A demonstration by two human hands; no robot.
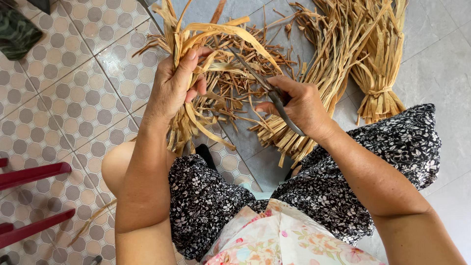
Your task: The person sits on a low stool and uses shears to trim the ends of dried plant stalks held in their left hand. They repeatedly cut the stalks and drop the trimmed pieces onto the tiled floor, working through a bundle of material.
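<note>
My left hand (174, 86) grips a bunch of dried, straw-coloured leaf strips (189, 37) upright, its ends hanging down past my wrist. My right hand (299, 105) holds a pair of metal scissors (267, 91), blades pointing up-left toward the bunch. Short brown trimmings (235, 78) lie scattered on the floor beneath both hands.
A large loose bundle of the same strips (333, 54) lies to the right, beside a smaller tied bundle (380, 73). Red chair legs (34, 174) stand at the left edge. Dark cloth (17, 29) sits top left. My knees in black floral fabric (314, 191) fill the foreground.
</note>
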